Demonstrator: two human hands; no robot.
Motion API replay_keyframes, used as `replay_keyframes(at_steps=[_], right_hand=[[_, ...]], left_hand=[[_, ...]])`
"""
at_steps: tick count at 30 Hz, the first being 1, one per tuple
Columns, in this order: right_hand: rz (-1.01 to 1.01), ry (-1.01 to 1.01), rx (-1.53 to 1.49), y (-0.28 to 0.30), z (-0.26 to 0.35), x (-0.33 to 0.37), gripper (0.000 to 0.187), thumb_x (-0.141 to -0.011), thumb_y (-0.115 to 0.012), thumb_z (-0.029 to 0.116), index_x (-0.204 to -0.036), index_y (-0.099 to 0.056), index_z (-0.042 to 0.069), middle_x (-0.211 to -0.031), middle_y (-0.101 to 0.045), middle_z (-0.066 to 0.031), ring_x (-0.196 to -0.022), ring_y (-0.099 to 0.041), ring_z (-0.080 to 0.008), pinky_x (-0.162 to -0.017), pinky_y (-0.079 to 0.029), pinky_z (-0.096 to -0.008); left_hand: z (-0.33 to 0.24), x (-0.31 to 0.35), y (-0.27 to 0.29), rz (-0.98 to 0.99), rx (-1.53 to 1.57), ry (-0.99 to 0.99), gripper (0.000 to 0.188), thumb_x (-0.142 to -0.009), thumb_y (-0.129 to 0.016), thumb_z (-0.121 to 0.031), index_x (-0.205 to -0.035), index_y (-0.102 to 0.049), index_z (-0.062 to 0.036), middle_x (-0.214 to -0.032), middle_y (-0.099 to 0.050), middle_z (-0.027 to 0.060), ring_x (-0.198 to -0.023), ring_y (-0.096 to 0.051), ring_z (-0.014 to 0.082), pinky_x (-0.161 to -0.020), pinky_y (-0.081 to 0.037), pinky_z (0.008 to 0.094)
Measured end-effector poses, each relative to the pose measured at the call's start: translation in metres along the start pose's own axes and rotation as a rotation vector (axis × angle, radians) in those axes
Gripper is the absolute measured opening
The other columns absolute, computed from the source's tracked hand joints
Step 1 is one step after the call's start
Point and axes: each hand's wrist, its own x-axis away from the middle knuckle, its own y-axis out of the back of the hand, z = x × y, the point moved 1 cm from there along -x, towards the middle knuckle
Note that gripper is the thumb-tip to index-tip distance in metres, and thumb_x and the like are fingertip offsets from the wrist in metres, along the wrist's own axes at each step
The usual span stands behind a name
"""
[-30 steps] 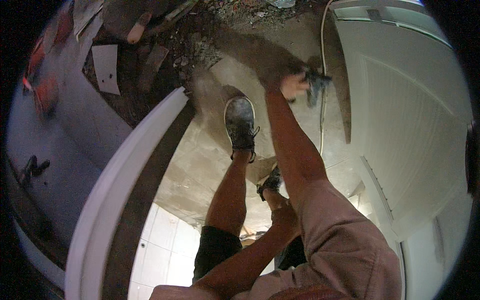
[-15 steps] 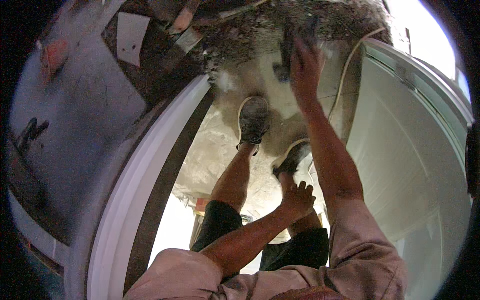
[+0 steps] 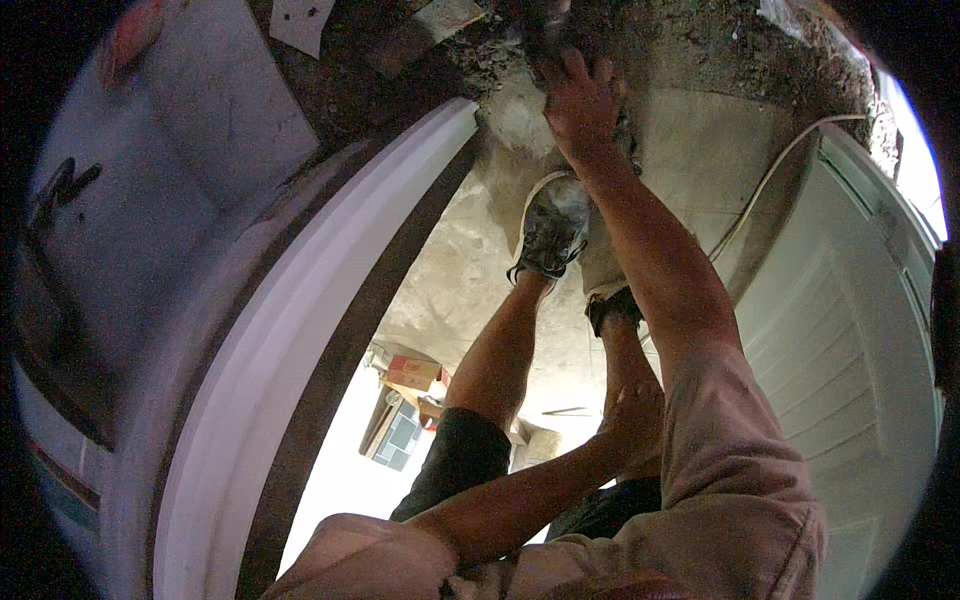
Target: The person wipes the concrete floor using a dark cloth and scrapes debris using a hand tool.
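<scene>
Here's the nearer right hand, fingers bent, meeting a dark, blurred object straight ahead toward the dusty grey floor's far edge, grip and long axis unreadable, while the left hand, spread unclear, seemingly empty, lies well back.

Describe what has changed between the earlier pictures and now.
The right hand moved leftward, away from the cord and toward the white strip; the right shoe came forward. Grip changes are too blurred to tell. The left shoe stays on the floor, the left hand by the right leg.
</scene>
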Motion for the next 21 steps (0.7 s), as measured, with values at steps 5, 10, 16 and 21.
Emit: replay_keyframes(at_steps=[5, 10, 16, 21], right_hand=[[0.012, 0.341, -0.184, 0.003, 0.054, 0.043, 0.047, -0.075, -0.069, 0.029, -0.121, -0.066, 0.020, -0.123, -0.056, -0.0053, -0.105, -0.053, -0.0343, -0.081, -0.047, -0.0530], [0.240, 0.419, -0.236, -0.063, 0.044, 0.056, 0.048, -0.074, -0.068, 0.025, -0.122, -0.066, 0.022, -0.122, -0.056, -0.0060, -0.106, -0.052, -0.0362, -0.086, -0.044, -0.0580], [0.150, 0.182, -0.086, -0.008, 0.046, 0.032, 0.050, -0.072, -0.071, 0.023, -0.122, -0.065, 0.024, -0.126, -0.054, -0.0101, -0.112, -0.050, -0.0352, -0.087, -0.042, -0.0548], [0.229, 0.399, -0.054, -0.027, 0.040, 0.035, 0.046, -0.075, -0.069, 0.022, -0.121, -0.066, 0.025, -0.122, -0.055, -0.0103, -0.109, -0.050, -0.0342, -0.083, -0.041, -0.0539]], left_hand=[[-0.009, 0.005, 0.019, -0.019, -0.110, -0.036, 0.054, -0.101, -0.046, -0.035, -0.138, -0.044, 0.0045, -0.132, -0.054, 0.0276, -0.122, -0.054, 0.0405, -0.101, -0.044, 0.0495], [0.011, -0.018, 0.061, -0.079, -0.180, -0.085, 0.054, -0.101, -0.046, -0.034, -0.138, -0.044, 0.0041, -0.131, -0.055, 0.0277, -0.122, -0.054, 0.0409, -0.101, -0.044, 0.0497], [0.060, -0.041, 0.185, -0.251, -0.348, 0.005, 0.054, -0.100, -0.047, -0.034, -0.138, -0.044, 0.0036, -0.131, -0.055, 0.0278, -0.121, -0.055, 0.0413, -0.100, -0.045, 0.0499], [0.068, -0.053, 0.246, -0.317, -0.412, 0.025, 0.054, -0.100, -0.048, -0.033, -0.138, -0.043, 0.0032, -0.130, -0.056, 0.0278, -0.121, -0.055, 0.0417, -0.100, -0.045, 0.0501]])
